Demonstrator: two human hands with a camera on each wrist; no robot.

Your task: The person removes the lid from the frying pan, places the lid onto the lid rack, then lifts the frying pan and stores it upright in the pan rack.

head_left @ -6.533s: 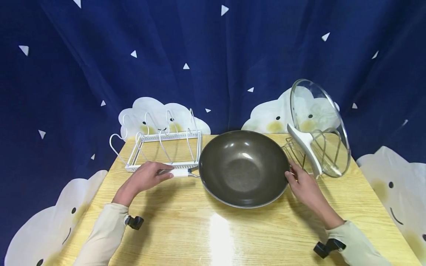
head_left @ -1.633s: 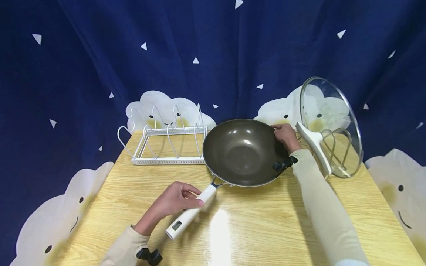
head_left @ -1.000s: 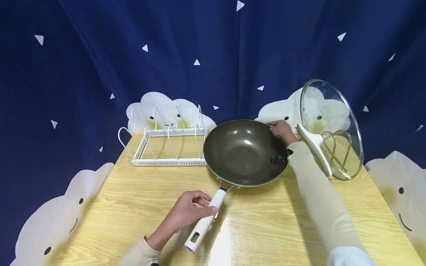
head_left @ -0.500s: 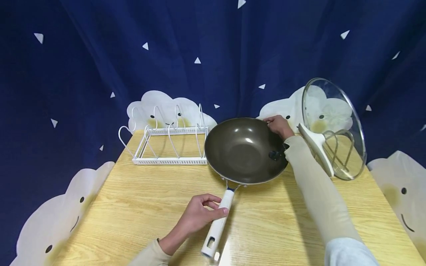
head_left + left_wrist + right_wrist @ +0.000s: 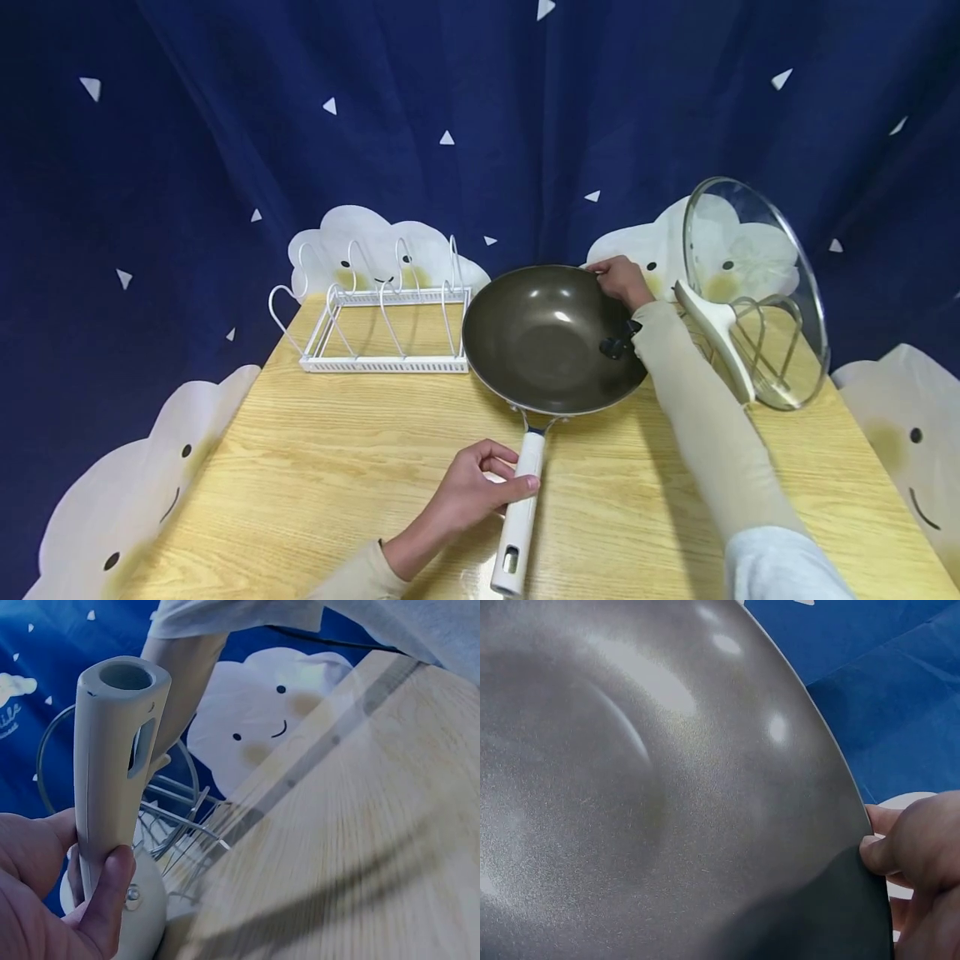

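A dark brown wok with a white handle sits at the middle of the table, its bowl facing up and the handle pointing toward me. My left hand pinches the handle midway, thumb on top and fingers at its far side. In the left wrist view the handle's hollow end rises above that hand. At the wok's far right rim my right hand grips the edge. The right wrist view has its thumb over the rim, with the other fingers partly hidden outside.
A white wire rack stands left of the wok, close by its rim. On the right, a glass lid with a white handle leans upright in a metal wire rack. A blue curtain hangs behind the wooden table.
The wok has turned so its handle swings from pointing left to pointing toward me. My left hand moved along with the handle; my right hand shifted round to the far right rim.
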